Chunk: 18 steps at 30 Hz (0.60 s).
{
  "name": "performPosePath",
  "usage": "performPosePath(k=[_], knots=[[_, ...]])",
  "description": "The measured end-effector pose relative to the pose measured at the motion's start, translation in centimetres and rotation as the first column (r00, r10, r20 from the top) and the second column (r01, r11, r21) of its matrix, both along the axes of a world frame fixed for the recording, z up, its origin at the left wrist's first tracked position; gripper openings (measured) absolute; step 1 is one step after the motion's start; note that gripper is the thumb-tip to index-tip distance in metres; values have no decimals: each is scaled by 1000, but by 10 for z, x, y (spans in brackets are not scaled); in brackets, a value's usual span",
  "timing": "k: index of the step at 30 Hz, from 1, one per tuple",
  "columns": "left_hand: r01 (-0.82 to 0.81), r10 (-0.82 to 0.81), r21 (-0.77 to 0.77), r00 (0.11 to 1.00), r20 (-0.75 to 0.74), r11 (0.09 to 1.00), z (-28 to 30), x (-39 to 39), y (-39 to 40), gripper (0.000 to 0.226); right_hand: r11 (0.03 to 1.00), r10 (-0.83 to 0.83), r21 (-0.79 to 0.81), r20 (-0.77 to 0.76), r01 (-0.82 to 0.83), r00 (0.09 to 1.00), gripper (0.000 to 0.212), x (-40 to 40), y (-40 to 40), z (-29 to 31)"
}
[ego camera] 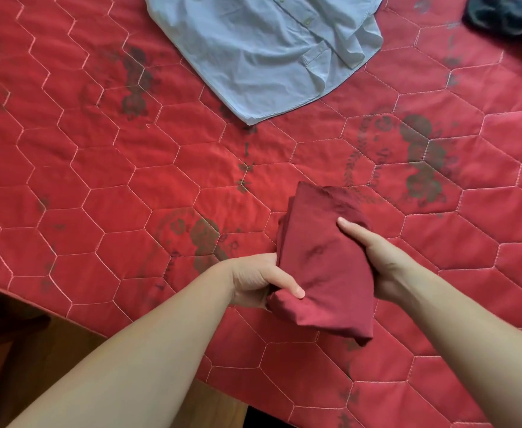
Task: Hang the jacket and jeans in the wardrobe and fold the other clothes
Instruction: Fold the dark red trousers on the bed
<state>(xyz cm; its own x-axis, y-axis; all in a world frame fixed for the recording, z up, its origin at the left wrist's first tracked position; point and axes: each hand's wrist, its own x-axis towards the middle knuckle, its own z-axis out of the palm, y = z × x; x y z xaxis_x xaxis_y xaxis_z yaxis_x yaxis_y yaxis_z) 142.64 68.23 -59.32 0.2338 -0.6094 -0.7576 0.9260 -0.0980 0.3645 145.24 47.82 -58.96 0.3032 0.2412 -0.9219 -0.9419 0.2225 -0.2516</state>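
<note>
Red cloth [324, 261]: a dark red garment folded into a thick, compact packet, held between both hands low and right of centre, over the near part of the bed; whether its underside touches the quilt cannot be told.
Left hand [259, 281]: grips the packet's near left edge, thumb lying on top of the fabric, the other fingers hidden beneath it.
Right hand [377, 257]: holds the packet's right side, thumb stretched along the top pointing left, fingers tucked out of sight under the cloth.
Arms: both bare, coming in from the near edge, the left one crossing the bed's corner.
Shirt [272, 54]: pale blue, buttoned, lying spread and creased at the far centre of the bed, its curved hem pointing toward the near side; well apart from the red packet; its upper part is cut off by the far edge of the view.
Dark cloth [506, 17]: a dark heap at the far right corner, only partly in view; what garment it is cannot be told.
Quilt [99, 168]: red bed cover stitched in pale hexagons with faded dark floral prints, carrying the shirt and dark heap.
Floor [21, 366]: brown wood showing at the near left, beside the bed's edge.
</note>
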Motion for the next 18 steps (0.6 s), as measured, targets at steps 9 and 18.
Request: performPosePath(k=[9,18], knots=[[-131,122,182,991,60,974,9,-2,-7,30,970,-148,-166,163,176,975,28,21,3,12],[-275,267,-6,929,255,962,171,70,10,47,980,-26,-173,401,103,916,22,93,15,184]])
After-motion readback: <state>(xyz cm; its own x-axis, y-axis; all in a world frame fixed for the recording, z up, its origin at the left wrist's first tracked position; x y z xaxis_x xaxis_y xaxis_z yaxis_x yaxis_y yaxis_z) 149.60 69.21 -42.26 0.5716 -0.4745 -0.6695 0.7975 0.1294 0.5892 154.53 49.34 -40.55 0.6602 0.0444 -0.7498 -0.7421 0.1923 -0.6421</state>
